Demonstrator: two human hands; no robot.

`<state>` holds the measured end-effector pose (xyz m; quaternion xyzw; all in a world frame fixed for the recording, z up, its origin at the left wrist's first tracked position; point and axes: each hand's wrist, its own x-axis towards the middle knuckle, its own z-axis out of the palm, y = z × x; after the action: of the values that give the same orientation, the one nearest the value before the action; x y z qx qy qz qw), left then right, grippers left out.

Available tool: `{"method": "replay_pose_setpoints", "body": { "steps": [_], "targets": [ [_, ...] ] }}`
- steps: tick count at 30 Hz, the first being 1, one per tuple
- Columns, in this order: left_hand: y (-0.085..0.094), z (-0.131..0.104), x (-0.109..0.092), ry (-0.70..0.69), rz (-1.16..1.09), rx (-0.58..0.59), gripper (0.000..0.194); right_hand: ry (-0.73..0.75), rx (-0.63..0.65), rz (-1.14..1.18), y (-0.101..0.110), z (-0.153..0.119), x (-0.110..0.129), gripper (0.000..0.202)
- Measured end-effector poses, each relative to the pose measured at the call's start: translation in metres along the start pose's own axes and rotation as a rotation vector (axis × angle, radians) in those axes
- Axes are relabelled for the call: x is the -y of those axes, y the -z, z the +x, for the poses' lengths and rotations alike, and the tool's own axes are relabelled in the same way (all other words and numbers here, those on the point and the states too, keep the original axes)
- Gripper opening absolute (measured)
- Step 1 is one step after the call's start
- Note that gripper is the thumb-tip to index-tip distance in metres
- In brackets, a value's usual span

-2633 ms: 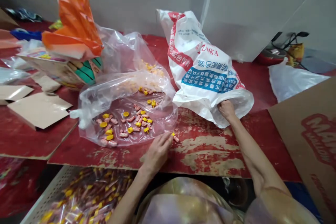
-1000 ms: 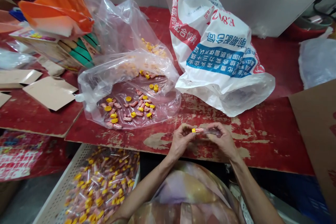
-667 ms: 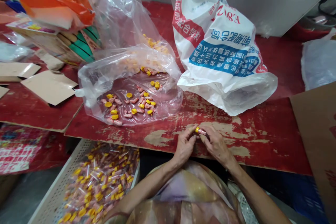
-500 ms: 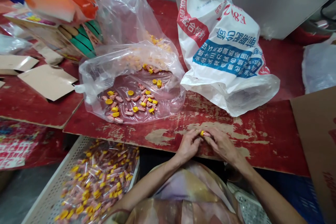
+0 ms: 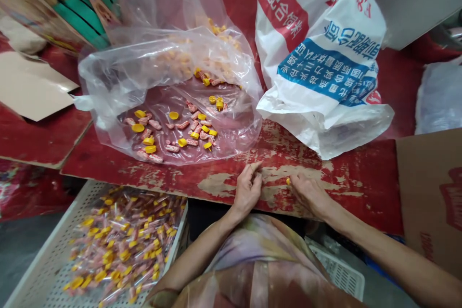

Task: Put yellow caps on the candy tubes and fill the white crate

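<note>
Yellow cap [image 5: 288, 181] stays pinched in the right hand [image 5: 307, 193], the loosened left hand [image 5: 247, 188] apart.

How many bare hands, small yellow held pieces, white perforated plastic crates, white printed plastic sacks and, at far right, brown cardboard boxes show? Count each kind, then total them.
Bare left hand and right hand: 2
Small yellow held piece: 1
White perforated plastic crates: 2
White printed plastic sack: 1
Brown cardboard box: 1
Total: 7

Indoor light, moderate to dim, mostly even; pale glare along folds of the clear bag [image 5: 122, 72]; deep shadow beneath the worktop [image 5: 173, 175]; wide-angle stretching at the edges, carton [image 5: 422, 178] lettering blurred.
</note>
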<state>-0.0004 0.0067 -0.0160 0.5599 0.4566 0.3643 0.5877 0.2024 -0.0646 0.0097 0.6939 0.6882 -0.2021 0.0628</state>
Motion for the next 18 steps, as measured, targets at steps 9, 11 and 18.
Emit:
{"method": "replay_pose_setpoints", "body": {
  "steps": [9,11,18],
  "targets": [
    [-0.001,-0.002,-0.005,-0.003,-0.08,0.279,0.029,0.216,-0.281,0.351,0.006,0.004,0.05,0.023],
    [0.006,-0.006,-0.008,0.093,-0.164,0.306,0.03,0.28,-0.337,0.449,0.003,0.002,0.072,0.028],
    [0.106,-0.036,-0.022,0.315,-0.125,-0.118,0.045,-0.021,-0.708,0.422,0.032,0.006,0.002,0.028]
  ]
}}
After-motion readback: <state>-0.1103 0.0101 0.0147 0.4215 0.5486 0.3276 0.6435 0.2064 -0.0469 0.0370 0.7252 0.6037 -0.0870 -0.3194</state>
